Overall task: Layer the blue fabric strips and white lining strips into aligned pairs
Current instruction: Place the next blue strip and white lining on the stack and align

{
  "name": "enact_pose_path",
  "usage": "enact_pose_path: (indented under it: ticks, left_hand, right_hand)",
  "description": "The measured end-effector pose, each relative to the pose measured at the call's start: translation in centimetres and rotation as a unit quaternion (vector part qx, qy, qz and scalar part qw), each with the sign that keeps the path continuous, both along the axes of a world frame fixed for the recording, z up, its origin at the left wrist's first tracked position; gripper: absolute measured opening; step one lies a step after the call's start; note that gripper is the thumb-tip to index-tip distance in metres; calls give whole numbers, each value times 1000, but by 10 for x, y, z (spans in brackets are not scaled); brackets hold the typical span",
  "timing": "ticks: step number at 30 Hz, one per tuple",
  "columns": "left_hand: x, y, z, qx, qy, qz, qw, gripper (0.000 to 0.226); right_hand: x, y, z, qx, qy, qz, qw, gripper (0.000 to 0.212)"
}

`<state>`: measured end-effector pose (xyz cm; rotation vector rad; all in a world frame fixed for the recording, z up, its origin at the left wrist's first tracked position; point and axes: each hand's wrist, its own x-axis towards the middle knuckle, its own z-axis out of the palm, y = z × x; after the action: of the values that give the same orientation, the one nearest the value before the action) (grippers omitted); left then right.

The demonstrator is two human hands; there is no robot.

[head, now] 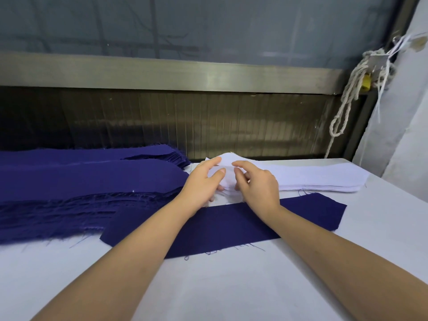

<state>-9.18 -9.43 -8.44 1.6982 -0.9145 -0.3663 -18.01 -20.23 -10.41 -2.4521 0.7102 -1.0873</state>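
White lining strips (319, 180) stacked, left hand (202, 184) and right hand (259, 185) pinching top strip's end, blue fabric strip (222, 228) flat nearby

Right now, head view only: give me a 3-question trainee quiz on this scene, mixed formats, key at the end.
1. Fill in: the blue stack lies to the ___ of the white lining stack.
2. True or false: the single blue strip on the table already has a white lining laid on it.
3. The left hand and right hand both pinch: A) single blue strip B) blue stack C) white lining stack.
Key: 1 left; 2 false; 3 C.
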Motion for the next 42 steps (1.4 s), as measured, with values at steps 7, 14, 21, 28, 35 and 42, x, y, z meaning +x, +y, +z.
enact_pose_path:
  ticks: [7,14,21,28,35,42]
  left_hand:
    - [-8,1,6,-51,38,-1,998,42]
    - [-12,1,10,-78,86,-60,991,54]
    - [-14,1,9,-89,79,-64,991,50]
    - [-9,-1,4,-81,86,-62,991,51]
    - [-3,-3,-1,-107,178,-90,974,55]
    - [4,-2,3,-205,388,-94,894,66]
  right_hand:
    - [-4,1,0,27,-74,27,997,27]
    - [-6,9,-1,-27,-67,175,982,39]
    - [-2,0,-4,94,-70,124,985,52]
    - [-1,-6,-5,145,-83,140,976,58]
    - [0,-6,-7,121,-70,138,981,49]
    - [0,-7,-7,126,-55,135,981,54]
